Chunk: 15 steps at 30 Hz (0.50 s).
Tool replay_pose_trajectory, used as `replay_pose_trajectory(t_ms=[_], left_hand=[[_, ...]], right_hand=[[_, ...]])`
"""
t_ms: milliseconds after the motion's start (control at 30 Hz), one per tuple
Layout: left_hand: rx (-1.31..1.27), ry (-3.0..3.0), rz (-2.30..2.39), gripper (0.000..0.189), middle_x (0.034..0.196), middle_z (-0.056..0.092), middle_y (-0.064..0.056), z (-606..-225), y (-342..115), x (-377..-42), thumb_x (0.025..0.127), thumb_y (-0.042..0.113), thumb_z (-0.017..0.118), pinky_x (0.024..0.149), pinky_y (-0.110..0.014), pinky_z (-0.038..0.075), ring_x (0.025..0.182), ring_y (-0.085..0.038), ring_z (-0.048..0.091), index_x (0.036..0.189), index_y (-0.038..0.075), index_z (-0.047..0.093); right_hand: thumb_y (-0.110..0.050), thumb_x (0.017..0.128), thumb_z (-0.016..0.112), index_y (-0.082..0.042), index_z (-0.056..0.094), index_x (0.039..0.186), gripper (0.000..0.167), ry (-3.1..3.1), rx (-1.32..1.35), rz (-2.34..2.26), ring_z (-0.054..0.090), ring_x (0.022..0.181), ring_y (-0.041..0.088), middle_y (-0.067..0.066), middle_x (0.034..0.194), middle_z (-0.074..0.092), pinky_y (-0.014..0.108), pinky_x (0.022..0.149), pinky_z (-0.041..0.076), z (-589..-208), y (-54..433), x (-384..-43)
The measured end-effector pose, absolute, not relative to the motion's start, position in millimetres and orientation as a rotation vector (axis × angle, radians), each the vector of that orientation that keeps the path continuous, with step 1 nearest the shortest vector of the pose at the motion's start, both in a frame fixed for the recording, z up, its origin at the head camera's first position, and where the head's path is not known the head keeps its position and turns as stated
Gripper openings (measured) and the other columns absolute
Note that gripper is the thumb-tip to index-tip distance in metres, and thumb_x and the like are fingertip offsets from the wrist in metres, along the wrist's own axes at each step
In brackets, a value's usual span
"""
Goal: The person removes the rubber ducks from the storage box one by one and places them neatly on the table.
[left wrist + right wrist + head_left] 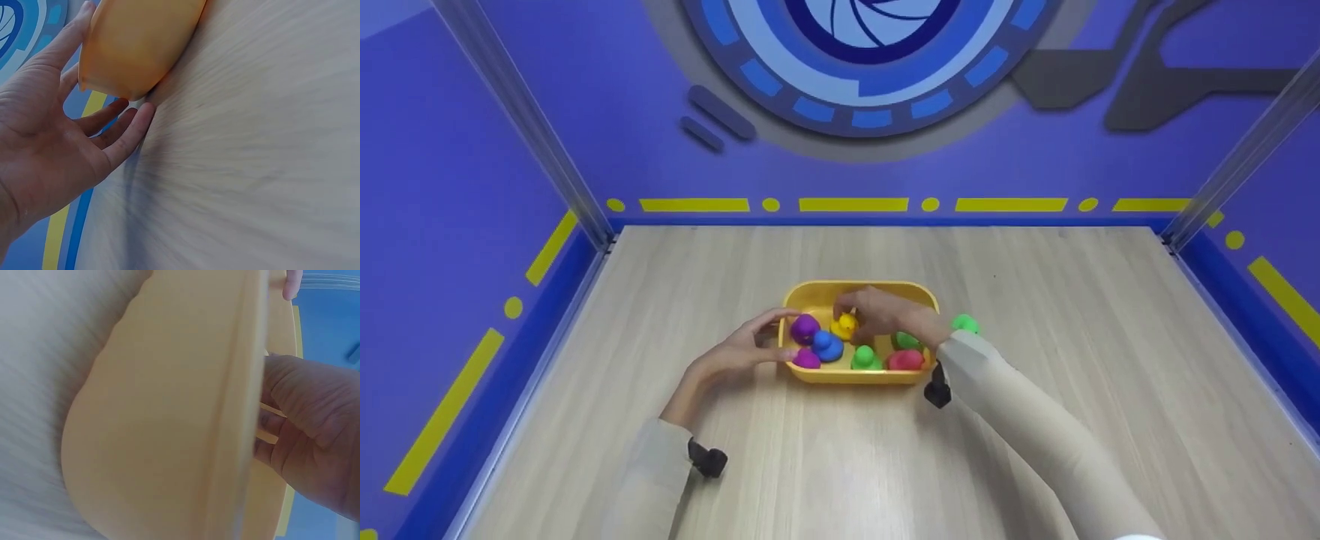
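A yellow plastic bin (856,378) stands on the table with several rubber ducks in it. My left hand (739,349) holds its left end, thumb at the rim and fingers spread against the outer wall (140,45). Inside the bin, my right hand (881,311) pinches a yellow duck (846,325) between thumb and fingers. Left of that duck are a purple duck (805,328), a blue duck (828,346) and another purple one (807,359). A green duck (866,358) and a red duck (906,361) sit along the front wall. The bin's wall hides my right fingertips in the right wrist view.
A bright green duck (965,324) lies outside the bin on the right, partly behind my right sleeve. Blue panels with yellow marks (853,204) enclose the wooden table (840,457) at the back and both sides.
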<state>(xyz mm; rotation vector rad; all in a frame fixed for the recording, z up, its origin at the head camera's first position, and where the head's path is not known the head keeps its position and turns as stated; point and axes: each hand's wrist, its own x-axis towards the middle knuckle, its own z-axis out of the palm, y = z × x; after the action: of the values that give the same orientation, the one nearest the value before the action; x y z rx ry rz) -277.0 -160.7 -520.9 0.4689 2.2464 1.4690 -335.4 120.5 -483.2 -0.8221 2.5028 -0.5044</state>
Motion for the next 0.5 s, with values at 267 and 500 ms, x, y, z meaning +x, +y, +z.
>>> replay_pose_trajectory(t_ms=[267, 500], left_hand=[[0.543, 2.197, 1.503, 0.066, 0.16, 0.042, -0.006, -522.9, -161.4, -278.5, 0.095, 0.023, 0.074, 0.126, -0.058, 0.028, 0.15, -0.036, 0.036, 0.154, 0.02, 0.044], [0.552, 2.196, 1.51, 0.067, 0.158, 0.044, -0.009, -522.3, -163.2, -276.7, 0.095, 0.024, 0.074, 0.124, -0.058, 0.032, 0.146, -0.037, 0.042, 0.154, 0.019, 0.044]], right_hand=[[-0.026, 0.092, 0.078, -0.02, 0.066, 0.129, 0.039, 2.516, -0.829, -0.502, 0.061, 0.105, 0.022, 0.001, 0.121, 0.068, 0.035, 0.101, 0.056, -480.6, 124.4, -333.6], [-0.027, 0.093, 0.076, -0.019, 0.066, 0.123, 0.032, 2.501, -0.825, -0.589, 0.06, 0.114, 0.021, -0.001, 0.123, 0.067, 0.036, 0.108, 0.053, -474.5, 128.0, -333.4]])
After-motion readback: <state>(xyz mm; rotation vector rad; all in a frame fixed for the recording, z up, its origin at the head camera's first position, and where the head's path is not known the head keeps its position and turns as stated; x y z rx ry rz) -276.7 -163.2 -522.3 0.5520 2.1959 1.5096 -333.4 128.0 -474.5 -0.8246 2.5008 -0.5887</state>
